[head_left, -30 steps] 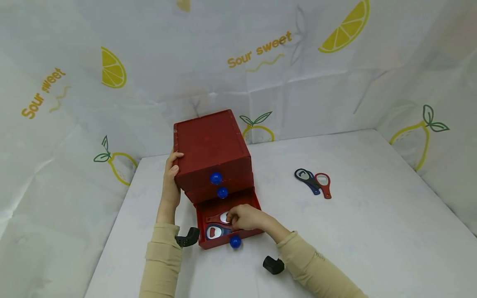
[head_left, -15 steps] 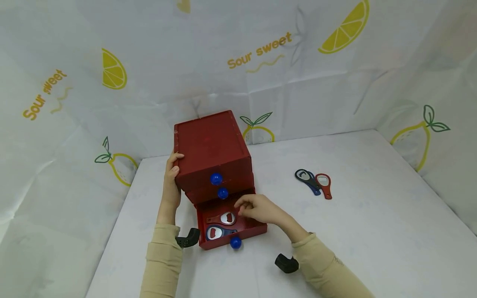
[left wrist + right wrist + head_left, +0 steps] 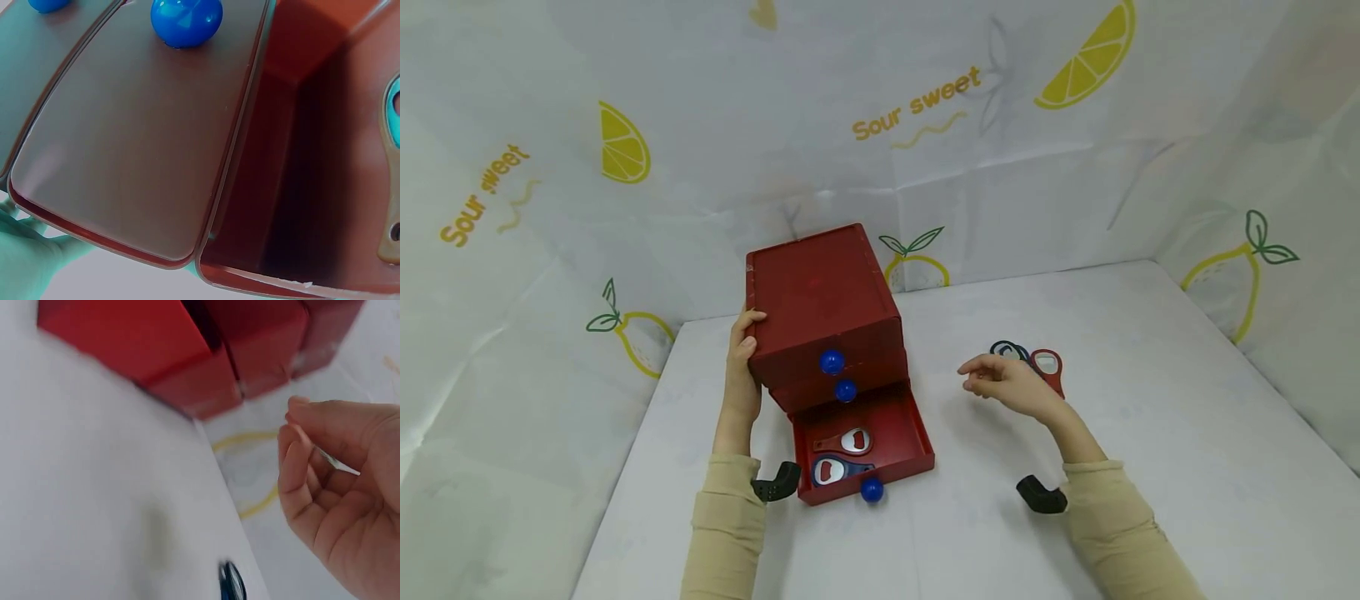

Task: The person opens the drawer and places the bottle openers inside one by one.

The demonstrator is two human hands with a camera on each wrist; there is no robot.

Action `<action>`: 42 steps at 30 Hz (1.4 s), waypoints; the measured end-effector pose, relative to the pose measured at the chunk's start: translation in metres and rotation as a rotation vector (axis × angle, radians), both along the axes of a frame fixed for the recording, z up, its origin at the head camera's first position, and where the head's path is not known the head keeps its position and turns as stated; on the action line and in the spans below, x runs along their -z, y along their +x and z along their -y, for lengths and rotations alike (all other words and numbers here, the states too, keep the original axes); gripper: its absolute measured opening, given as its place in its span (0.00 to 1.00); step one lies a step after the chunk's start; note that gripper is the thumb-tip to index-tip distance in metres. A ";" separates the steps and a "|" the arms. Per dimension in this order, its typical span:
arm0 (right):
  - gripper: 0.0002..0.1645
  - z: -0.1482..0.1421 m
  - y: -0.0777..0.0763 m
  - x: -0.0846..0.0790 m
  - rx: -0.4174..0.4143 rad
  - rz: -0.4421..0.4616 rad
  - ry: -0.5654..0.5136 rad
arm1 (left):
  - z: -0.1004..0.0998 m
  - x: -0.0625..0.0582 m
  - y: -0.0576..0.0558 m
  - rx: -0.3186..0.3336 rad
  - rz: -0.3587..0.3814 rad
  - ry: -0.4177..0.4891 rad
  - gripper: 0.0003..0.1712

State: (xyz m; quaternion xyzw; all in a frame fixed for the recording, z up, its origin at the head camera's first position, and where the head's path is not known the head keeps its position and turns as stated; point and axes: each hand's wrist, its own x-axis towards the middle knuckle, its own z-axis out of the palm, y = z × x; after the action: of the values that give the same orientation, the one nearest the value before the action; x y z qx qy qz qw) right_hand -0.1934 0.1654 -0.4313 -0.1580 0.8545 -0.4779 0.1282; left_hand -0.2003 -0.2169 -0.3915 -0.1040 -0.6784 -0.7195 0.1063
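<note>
The left hand [image 3: 743, 375] rests against the left side of a red drawer cabinet [image 3: 820, 292], one fingertip over its top edge. In the left wrist view its fingers [image 3: 28, 250] lie spread along that side. The bottom drawer [image 3: 917, 454] is pulled out, and inside lie a red bottle opener [image 3: 842, 442] and a blue bottle opener [image 3: 841, 471]. The right hand [image 3: 1011, 385] hovers right of the cabinet, fingers loosely bent and holding nothing. Beyond it are another red bottle opener [image 3: 1047, 367] and a dark bottle opener [image 3: 1004, 348] overlapping a blue one, partly hidden by the hand.
Two upper drawers with blue knobs [image 3: 832, 362] are closed. A blue knob [image 3: 872, 490] also sits on the bottom drawer's front. The white table [image 3: 970, 533] meets a lemon-printed cloth backdrop [image 3: 700, 208] behind and at both sides.
The right hand has lifted out of the bottom drawer and moved right, towards the bottle openers on the table. The blue opener in the drawer is uncovered. The left hand stays at the cabinet.
</note>
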 end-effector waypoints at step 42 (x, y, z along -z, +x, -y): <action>0.18 -0.061 -0.002 0.034 0.403 -0.172 0.353 | 0.000 0.000 0.003 -0.003 0.010 -0.010 0.18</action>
State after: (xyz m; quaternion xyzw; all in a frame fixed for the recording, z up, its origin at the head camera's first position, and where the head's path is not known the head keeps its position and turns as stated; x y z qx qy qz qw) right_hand -0.1957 0.2267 -0.4653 -0.0004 0.9464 -0.3225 -0.0169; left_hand -0.1975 -0.2171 -0.3912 -0.0998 -0.6827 -0.7164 0.1033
